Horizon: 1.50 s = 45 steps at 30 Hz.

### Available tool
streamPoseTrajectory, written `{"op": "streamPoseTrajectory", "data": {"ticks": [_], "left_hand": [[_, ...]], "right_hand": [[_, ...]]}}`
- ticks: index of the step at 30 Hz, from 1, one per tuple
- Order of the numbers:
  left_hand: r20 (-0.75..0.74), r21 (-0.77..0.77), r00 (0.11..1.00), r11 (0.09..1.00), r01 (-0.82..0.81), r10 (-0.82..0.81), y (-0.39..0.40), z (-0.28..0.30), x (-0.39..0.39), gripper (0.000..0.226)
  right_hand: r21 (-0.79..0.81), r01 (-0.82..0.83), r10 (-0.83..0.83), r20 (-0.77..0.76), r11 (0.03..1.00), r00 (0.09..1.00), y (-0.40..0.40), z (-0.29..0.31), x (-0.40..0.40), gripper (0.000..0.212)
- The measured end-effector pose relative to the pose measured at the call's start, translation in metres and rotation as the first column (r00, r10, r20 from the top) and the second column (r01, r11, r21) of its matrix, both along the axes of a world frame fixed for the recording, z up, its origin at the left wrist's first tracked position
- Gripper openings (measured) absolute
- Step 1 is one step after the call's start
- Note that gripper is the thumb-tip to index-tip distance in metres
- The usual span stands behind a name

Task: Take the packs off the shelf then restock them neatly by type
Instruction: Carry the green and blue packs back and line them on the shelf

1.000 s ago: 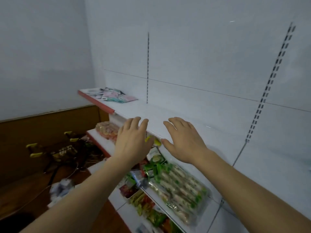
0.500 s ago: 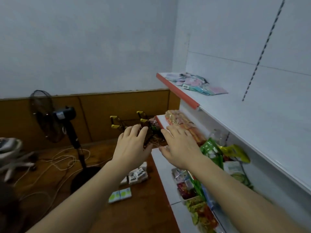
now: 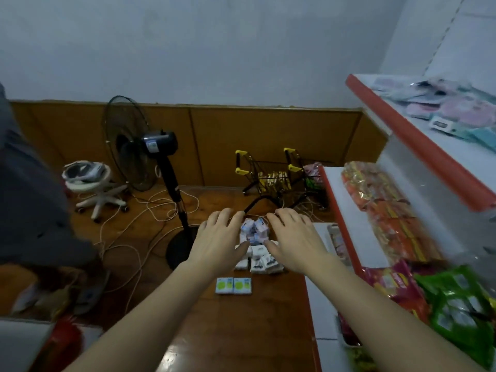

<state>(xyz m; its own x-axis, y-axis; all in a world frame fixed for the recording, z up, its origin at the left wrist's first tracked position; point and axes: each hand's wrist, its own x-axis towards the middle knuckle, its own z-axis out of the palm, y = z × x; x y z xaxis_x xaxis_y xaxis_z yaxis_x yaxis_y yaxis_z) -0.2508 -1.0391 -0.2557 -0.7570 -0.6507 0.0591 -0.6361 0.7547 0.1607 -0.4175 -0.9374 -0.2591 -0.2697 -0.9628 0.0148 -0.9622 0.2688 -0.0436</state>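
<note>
Your left hand [image 3: 218, 240] and right hand [image 3: 294, 238] hover palm-down with fingers straight and spread, holding nothing. Between them, on the brown wooden floor [image 3: 241, 331], lies a heap of small white and blue-pink packs [image 3: 256, 247]; two green-dotted packs [image 3: 233, 285] lie side by side just nearer you.

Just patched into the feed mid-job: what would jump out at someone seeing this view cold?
Two bare hands, left hand and right hand, reach out open above a heap of small white and blue tissue packs on the brown wooden floor. Left of them stands a black pedestal fan; at right, a red-edged white shelf holds bright snack bags.
</note>
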Motion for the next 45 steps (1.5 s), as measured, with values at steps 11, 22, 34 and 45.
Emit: {"op": "streamPoseTrajectory", "data": {"ticks": [11,22,34,45], "left_hand": [[0.105,0.161,0.994,0.985,-0.056,0.040,-0.207,-0.128,-0.047,0.068],[0.272,0.322,0.962,0.943,-0.090,-0.001,-0.338,-0.331,-0.085,0.067],[0.474,0.430,0.875,0.894,-0.131,-0.100,-0.343,-0.644,-0.087,0.070],[0.504,0.478,0.855,0.864,-0.156,-0.125,-0.321,-0.866,-0.092,0.091]], "right_hand": [[0.203,-0.007,-0.002,0.041,0.979,0.999,-0.195,-0.109,-0.039,0.067],[0.429,0.003,-0.075,0.152,0.903,0.985,-0.304,-0.306,-0.080,0.067],[0.523,-0.051,-0.087,0.235,0.851,0.968,-0.321,-0.624,-0.103,0.075],[0.642,-0.060,-0.174,0.295,0.764,0.940,-0.306,-0.860,-0.103,0.099]]}}
